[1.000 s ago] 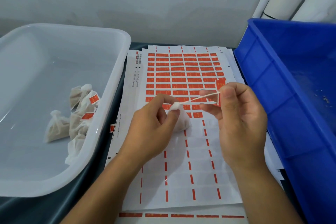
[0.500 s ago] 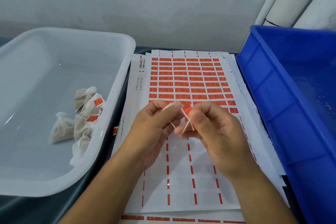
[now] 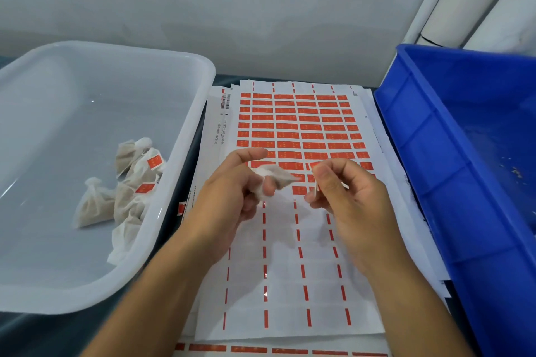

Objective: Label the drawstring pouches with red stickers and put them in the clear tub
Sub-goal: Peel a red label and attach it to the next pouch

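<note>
left hand [image 3: 232, 197] curled round a small pouch [image 3: 274, 178] above the sticker sheet [image 3: 290, 240], right hand [image 3: 345, 200] pinching a red sticker [image 3: 313, 166] on the drawstring, apparently folding it shut, labelled pouches [image 3: 130, 182] already in the clear tub [image 3: 185, 136].

The sticker sheet [image 3: 290, 240] bears a barcode and small print, too blurred to read.
</note>
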{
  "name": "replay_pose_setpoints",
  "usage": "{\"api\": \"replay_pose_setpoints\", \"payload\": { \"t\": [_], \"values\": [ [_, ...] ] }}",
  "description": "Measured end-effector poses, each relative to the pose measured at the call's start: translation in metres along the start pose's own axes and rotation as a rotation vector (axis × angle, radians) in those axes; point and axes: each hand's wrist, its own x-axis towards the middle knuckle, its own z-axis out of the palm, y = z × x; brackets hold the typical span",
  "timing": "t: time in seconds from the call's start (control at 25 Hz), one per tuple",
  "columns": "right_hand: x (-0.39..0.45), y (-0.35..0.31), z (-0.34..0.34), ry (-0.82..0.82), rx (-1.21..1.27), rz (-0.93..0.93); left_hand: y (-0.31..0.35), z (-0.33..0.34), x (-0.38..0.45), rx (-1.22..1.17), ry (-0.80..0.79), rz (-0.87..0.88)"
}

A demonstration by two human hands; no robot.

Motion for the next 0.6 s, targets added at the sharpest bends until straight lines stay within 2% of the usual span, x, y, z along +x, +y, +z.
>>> {"api": "replay_pose_setpoints", "payload": {
  "t": [0.12,0.24,0.44,0.6],
  "values": [
    [0.001,0.0,-0.002,0.045,0.047,0.04,-0.006,0.002,-0.007,0.294,-0.095,0.156],
    [-0.001,-0.001,-0.002,0.055,-0.006,-0.015,-0.01,0.006,-0.01,0.417,-0.203,0.239],
    [-0.002,-0.005,-0.003,-0.004,-0.069,-0.164,-0.019,0.013,-0.011,0.682,-0.223,0.427],
    [-0.003,-0.004,-0.001,-0.06,-0.174,-0.255,-0.02,0.019,-0.011,0.783,-0.251,0.516]
  ]
}}
